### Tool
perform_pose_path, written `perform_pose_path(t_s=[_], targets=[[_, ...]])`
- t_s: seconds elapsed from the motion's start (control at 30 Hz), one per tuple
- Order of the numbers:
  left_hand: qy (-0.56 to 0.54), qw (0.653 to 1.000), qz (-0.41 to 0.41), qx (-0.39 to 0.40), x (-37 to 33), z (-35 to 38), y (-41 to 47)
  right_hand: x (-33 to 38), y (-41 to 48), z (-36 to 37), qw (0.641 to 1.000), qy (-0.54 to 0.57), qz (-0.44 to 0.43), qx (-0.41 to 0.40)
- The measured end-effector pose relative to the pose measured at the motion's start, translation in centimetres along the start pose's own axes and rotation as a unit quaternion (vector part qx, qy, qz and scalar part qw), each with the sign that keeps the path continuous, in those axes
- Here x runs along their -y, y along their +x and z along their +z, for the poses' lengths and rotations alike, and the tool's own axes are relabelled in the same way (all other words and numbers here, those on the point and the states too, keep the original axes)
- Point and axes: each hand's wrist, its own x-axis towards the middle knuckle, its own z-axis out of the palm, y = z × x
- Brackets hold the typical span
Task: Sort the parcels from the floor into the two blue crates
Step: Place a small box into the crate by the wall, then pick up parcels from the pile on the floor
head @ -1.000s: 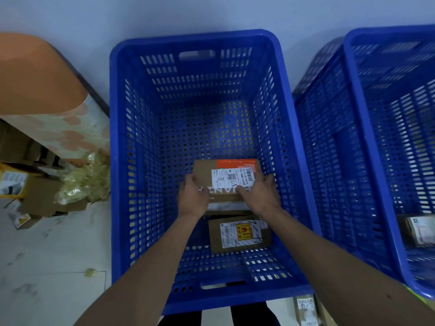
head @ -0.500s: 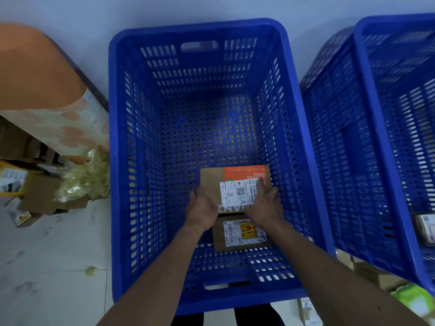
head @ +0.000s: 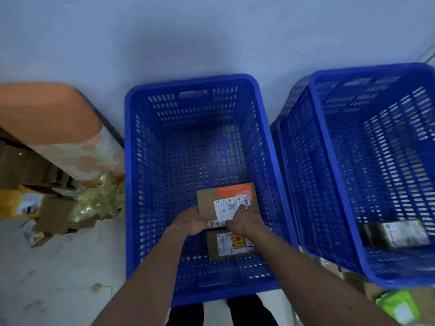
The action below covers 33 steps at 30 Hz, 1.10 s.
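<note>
Both grips, left hand (head: 188, 221) and right hand (head: 245, 222), clasp the orange-topped parcel (head: 211, 201) by its near edge, holding it level low in the left blue crate (head: 128, 184), likely to seat it flat beyond the labelled parcel (head: 229, 247).

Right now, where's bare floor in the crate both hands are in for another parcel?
Left crate: floor is bare from the orange-topped box to the far wall, and along the left wall beside the left hand. Crowded at near right: that box, the yellow-stickered box nearer the person, and the right hand. Right crate: bare beyond its one parcel.
</note>
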Motion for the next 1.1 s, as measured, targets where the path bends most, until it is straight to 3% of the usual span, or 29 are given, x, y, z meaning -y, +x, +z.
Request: perform_pose_path(t_s=[0.1, 0.27, 0.47, 0.63, 0.9, 1.1], targets=[[-0.026, 0.999, 0.020, -0.028, -1.3, -1.6, -5.0, -1.2, -3.9, -2.6, 0.999, 0.001, -0.038, 0.014], [0.024, 0.993, 0.070, -0.089, -4.6, -3.2, -13.9, -4.2, -12.1, -6.3, 0.996, 0.027, -0.081, 0.001], [0.094, 0.977, 0.149, -0.118, -9.5, -3.2, -22.3, -8.0, -21.3, -8.4, 0.995, 0.040, -0.060, -0.064], [0.173, 0.937, 0.263, -0.151, -12.3, -1.2, -26.1, -13.1, -27.6, -6.4, 0.986, 0.096, -0.003, -0.133], [0.219, 0.921, 0.316, -0.061, -12.5, 7.5, -29.2, -21.8, -36.7, 4.4, 0.969, 0.135, 0.111, -0.176], [0.313, 0.888, 0.337, -0.009, -13.5, 14.5, -30.8, -27.3, -39.9, 11.2, 0.951, 0.183, 0.173, -0.177]])
